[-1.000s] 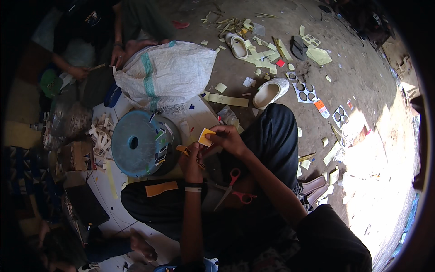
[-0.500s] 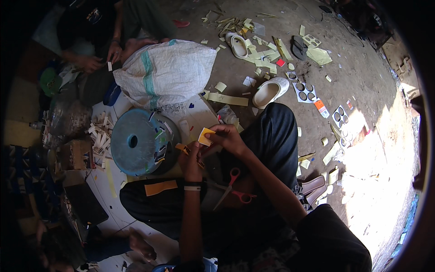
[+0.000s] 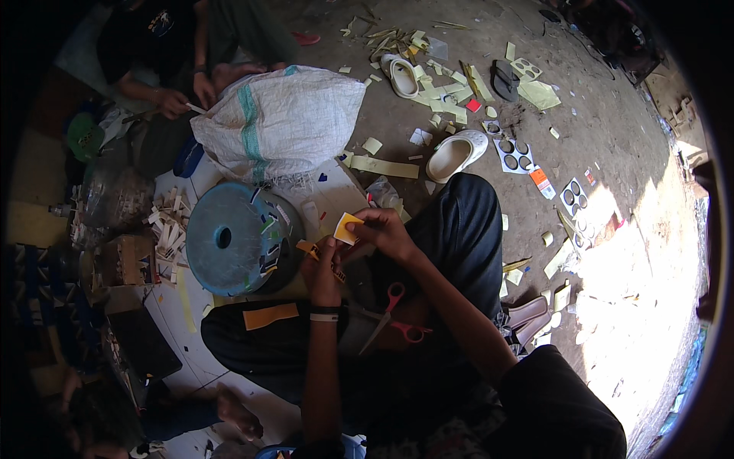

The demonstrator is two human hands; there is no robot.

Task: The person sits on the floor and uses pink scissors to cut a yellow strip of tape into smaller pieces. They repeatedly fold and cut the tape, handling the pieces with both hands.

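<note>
Right hand [image 3: 388, 237]: thumb and fingers pinching a yellow piece [image 3: 349, 226] with a pale edge, held above the lap.
Left hand [image 3: 323, 277]: closed on a black-marked orange strip [image 3: 308, 249], thumb tip at the yellow piece's lower corner; contact cannot be told.
Lap: dark trousers [image 3: 460, 229]; red-handled scissors [image 3: 387, 315] lie open between the legs, and a plain orange band [image 3: 271, 317] lies on the left thigh.
Tiles [image 3: 174, 321]: white, bearing a round blue tub [image 3: 205, 256] with coloured scraps on its side; a heap of white sticks [image 3: 172, 229] beside it.
Sack [image 3: 298, 126]: white, green-striped, beyond the tub.
Ground [image 3: 428, 46]: brown, strewn with pale-yellow paper [image 3: 384, 167], 2 pale clogs [image 3: 453, 158] and 1 dark flip-flop [image 3: 505, 80].
Far left: another person's hand [image 3: 173, 103] holds a white stick near the sack.
Far right: sunlight glares on the ground.
</note>
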